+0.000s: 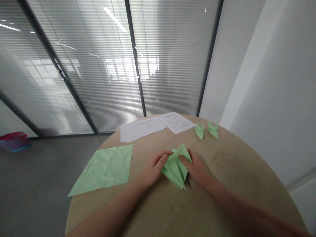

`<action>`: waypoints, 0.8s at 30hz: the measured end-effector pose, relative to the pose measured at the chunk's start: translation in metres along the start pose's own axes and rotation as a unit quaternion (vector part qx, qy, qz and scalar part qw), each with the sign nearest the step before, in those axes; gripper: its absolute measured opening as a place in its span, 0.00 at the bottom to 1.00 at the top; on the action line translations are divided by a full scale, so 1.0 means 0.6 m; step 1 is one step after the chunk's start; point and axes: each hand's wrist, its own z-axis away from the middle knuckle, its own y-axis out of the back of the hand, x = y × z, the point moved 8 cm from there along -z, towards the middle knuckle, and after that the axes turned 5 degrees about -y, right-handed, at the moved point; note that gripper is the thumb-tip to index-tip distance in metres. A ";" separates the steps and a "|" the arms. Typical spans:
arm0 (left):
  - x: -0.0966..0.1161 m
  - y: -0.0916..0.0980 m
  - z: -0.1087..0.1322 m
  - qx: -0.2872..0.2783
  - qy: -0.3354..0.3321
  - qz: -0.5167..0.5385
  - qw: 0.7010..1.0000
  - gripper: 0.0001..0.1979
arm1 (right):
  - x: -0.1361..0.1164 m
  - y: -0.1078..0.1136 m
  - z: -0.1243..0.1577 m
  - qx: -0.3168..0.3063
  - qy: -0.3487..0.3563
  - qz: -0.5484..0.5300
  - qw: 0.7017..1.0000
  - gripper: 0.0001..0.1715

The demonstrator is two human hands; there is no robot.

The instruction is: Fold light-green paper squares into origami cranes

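Observation:
Between my hands is a partly folded sheet of green origami paper (175,168), with its layers spread and its lower point near the tabletop. My left hand (156,166) pinches its left edge between thumb and fingers. On the opposite side, my right hand (195,166) grips the upper right part, thumb on top and fingers behind, partly hidden by the paper. To the left lies an opened green sheet (106,169) covered in crease lines, its near corner reaching past the table edge.
Two small folded green paper figures, one (199,131) beside the other (213,130), stand at the back right of the round wooden table (237,171). Printed white sheets (143,128) lie along the far edge. A pink and blue basket (14,141) sits on the floor at left.

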 end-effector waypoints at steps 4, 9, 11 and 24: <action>-0.002 0.000 -0.001 -0.015 -0.002 -0.012 1.000 0.18 | -0.001 0.008 0.000 0.022 -0.008 0.006 1.000 0.13; -0.018 0.013 -0.006 0.035 0.028 -0.099 0.994 0.13 | -0.005 -0.006 0.004 -0.005 0.019 -0.004 1.000 0.11; -0.018 0.019 -0.007 0.056 0.032 -0.111 0.992 0.12 | -0.005 -0.016 0.008 -0.033 0.028 -0.011 0.999 0.10; -0.017 0.037 -0.002 0.115 0.049 -0.124 0.984 0.23 | -0.032 -0.031 0.035 -0.121 0.058 -0.071 0.988 0.33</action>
